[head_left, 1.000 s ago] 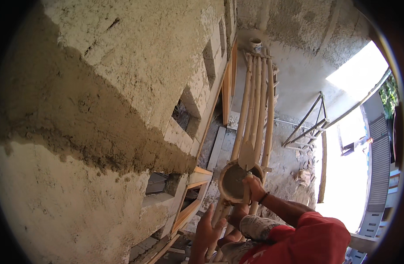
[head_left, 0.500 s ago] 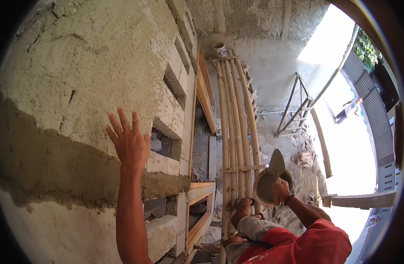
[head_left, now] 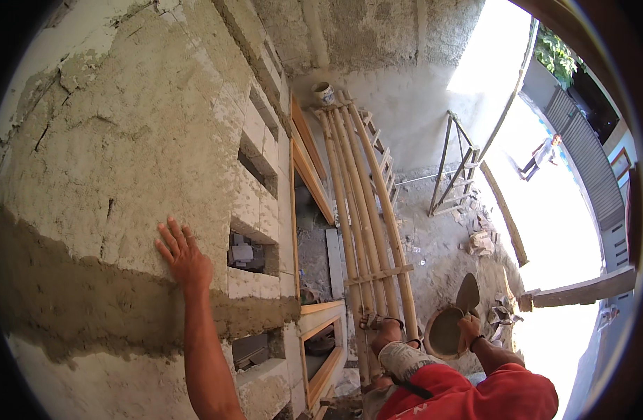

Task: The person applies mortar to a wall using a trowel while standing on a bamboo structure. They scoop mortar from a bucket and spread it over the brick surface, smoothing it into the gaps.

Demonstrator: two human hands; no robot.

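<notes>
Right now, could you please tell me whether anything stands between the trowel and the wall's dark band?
Only the left forearm visibly intervenes, crossing in front of part of the dark band; the poles lie lower, underfoot.

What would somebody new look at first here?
Probably the dark band across the pale wall on the left, with the left hand spread near its upper edge. Then the bright red shirt at the bottom, and the right hand above it, gripping a trowel by a round bucket.
</notes>
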